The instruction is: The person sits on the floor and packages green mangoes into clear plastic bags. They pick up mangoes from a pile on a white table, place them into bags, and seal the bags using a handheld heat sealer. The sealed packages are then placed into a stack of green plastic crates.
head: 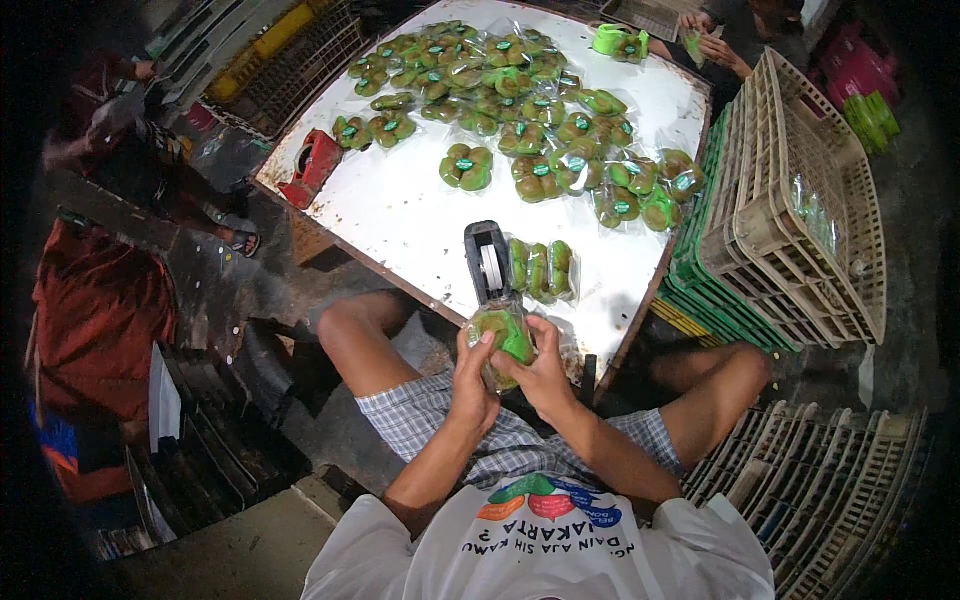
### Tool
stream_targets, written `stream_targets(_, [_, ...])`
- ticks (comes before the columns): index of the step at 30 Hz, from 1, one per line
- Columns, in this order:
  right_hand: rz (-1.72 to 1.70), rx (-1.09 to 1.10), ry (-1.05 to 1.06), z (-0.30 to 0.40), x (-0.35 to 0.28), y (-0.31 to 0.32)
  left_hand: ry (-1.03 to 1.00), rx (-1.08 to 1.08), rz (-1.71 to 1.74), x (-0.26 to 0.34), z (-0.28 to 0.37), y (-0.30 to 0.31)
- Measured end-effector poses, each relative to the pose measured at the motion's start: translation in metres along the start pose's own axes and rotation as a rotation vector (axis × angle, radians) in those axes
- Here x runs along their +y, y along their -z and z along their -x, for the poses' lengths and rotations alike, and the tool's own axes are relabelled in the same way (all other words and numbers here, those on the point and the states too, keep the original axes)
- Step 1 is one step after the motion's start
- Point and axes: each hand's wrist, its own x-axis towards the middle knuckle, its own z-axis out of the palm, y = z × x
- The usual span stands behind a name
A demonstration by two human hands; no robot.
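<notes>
My left hand [475, 382] and my right hand [547, 375] together grip a clear plastic pack of green-brown fruit [501, 337] at the table's near edge, both thumbs on top of it. Just beyond the pack stands a black tape dispenser [487, 262] with a roll of white tape, close to my fingers. Right of the dispenser lies a clear pack with several fruits in a row [538, 268]. A large heap of similar packs [480, 75], many with green labels, covers the far part of the white table [397, 217].
A red tape dispenser [313, 166] sits at the table's left corner. Stacked plastic crates [780, 202] stand on the right, another crate [825, 487] below them. A co-worker's hands [709, 46] hold a pack at the far right. Another person [142, 142] is on the left.
</notes>
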Motion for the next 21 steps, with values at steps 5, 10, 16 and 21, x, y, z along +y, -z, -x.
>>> stream_targets(5, [0.224,-0.029,-0.179,-0.053,0.01,0.001,-0.006,-0.005,0.151,0.011,-0.006,0.02])
stream_targets(10, [0.483,0.075,-0.192,-0.097,0.044,0.015,0.056,-0.006,0.165,0.03,-0.016,0.036])
stream_targets(16, [0.583,-0.161,0.195,-0.067,0.002,0.007,0.025,0.02,0.089,0.044,-0.019,0.055])
stream_targets(21, [1.013,-0.276,0.204,-0.078,0.031,0.068,0.048,-0.044,-0.099,0.059,-0.013,0.035])
